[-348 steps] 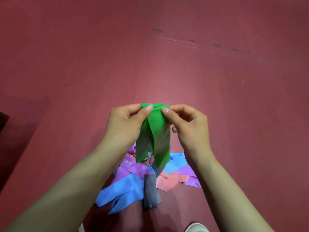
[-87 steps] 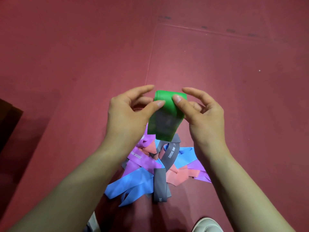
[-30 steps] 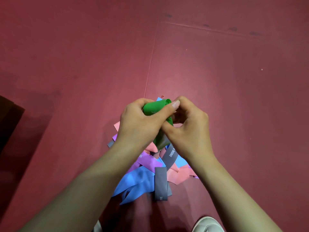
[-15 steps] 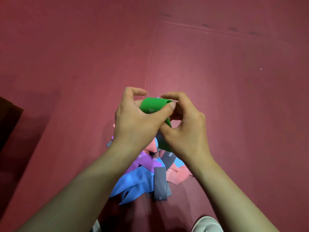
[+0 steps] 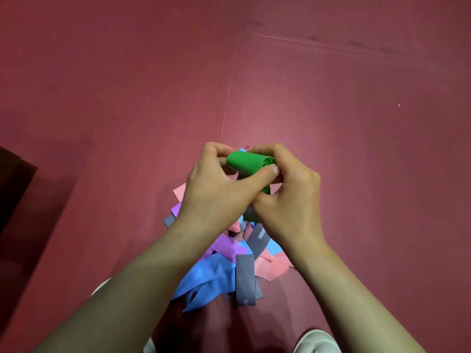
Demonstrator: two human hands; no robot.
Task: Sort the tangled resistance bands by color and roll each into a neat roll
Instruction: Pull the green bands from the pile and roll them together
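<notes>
Green band (image 5: 246, 163) half-rolled, gripped by left hand (image 5: 219, 189) and right hand (image 5: 288, 197) together, above tangled pile (image 5: 229, 266) on red floor (image 5: 356, 149).

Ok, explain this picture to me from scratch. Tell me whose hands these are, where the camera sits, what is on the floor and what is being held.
There is no machine here. These are a person's two bare hands, filmed by a single wide-angle camera worn on the head, looking forward and down.

The left hand and the right hand together grip a green resistance band. It is mostly wound into a roll, with a bit of loose tail showing between the hands.

Below them, on the red floor, lies a tangled pile of bands. It includes a blue band, a grey band with printed marks, a purple band and a pink band. A white shoe shows at the bottom edge.
</notes>
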